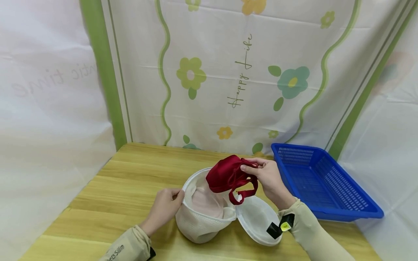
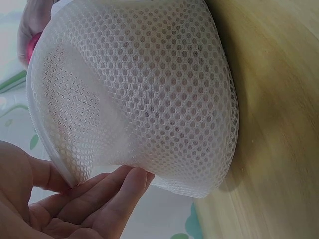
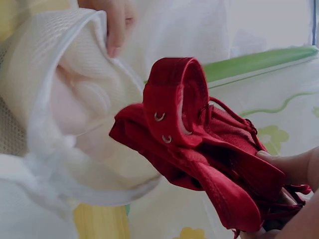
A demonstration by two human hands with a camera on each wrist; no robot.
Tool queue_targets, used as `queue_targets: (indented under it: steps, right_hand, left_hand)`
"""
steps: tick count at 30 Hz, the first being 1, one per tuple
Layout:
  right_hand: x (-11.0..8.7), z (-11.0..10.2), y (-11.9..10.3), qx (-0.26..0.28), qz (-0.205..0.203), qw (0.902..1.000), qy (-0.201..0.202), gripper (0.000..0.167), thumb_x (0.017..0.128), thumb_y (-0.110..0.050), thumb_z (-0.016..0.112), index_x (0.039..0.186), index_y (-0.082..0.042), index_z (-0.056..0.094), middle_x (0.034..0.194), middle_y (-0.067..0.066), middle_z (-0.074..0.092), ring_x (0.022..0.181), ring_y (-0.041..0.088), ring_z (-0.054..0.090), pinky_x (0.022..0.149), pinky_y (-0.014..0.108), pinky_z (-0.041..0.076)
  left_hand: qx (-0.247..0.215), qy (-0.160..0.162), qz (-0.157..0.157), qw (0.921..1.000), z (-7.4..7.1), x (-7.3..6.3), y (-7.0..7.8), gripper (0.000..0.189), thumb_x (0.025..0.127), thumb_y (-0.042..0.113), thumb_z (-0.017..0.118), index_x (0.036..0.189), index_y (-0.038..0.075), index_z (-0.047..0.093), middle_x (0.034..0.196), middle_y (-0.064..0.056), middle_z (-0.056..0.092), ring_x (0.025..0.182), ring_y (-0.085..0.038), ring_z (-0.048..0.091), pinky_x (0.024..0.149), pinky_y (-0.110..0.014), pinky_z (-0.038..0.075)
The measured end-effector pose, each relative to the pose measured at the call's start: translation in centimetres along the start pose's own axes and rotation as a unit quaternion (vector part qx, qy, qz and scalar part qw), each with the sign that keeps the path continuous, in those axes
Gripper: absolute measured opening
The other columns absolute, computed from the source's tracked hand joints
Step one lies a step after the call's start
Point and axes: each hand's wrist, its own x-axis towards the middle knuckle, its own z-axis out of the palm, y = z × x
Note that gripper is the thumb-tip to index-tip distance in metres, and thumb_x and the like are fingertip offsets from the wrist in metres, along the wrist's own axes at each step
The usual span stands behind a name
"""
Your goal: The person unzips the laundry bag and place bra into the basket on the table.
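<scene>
A white mesh laundry bag (image 1: 199, 226) stands upright on the table, its round lid (image 1: 256, 219) folded open to the right. My left hand (image 1: 164, 206) pinches the left side of its rim; the left wrist view shows thumb and fingers on the mesh (image 2: 164, 89). A folded red bra (image 1: 225, 174) is held above the opening by my right hand (image 1: 269, 179), with a strap hanging down. In the right wrist view metal hooks show on the band of the bra (image 3: 169, 114). Inside the bag lies something smooth and pale pink (image 1: 205, 201), partly hidden.
At the right back of the wooden table (image 1: 130, 181) sits a blue plastic basket (image 1: 313, 181) with slotted sides. A white curtain (image 1: 212, 108) with printed flowers hangs behind the table, and more pale cloth hangs at both sides.
</scene>
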Motion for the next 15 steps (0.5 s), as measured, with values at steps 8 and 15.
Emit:
queue_targets:
  steps: [8, 15]
  right_hand:
    - [-0.13, -0.75, -0.21, 0.020, 0.009, 0.9998, -0.002, 0.045, 0.080, -0.013, 0.082, 0.119, 0.004, 0.068, 0.099, 0.008, 0.072, 0.084, 0.019, 0.070, 0.076, 0.030, 0.057]
    - [-0.23, -0.97, -0.11, 0.025, 0.010, 0.9996, 0.004, 0.045, 0.081, -0.012, 0.082, 0.120, 0.005, 0.067, 0.098, 0.008, 0.072, 0.084, 0.018, 0.070, 0.076, 0.029, 0.057]
  left_hand:
    - [-0.003, -0.002, 0.003, 1.0000, 0.07, 0.00, -0.03, 0.039, 0.097, 0.008, 0.054, 0.058, 0.010, 0.057, 0.046, 0.010, 0.039, 0.040, -0.005, 0.032, 0.039, -0.018, 0.024]
    - [-0.001, -0.003, 0.000, 1.0000, 0.14, 0.01, -0.04, 0.036, 0.097, 0.009, 0.055, 0.061, 0.012, 0.060, 0.047, 0.008, 0.040, 0.041, -0.005, 0.032, 0.039, -0.018, 0.024]
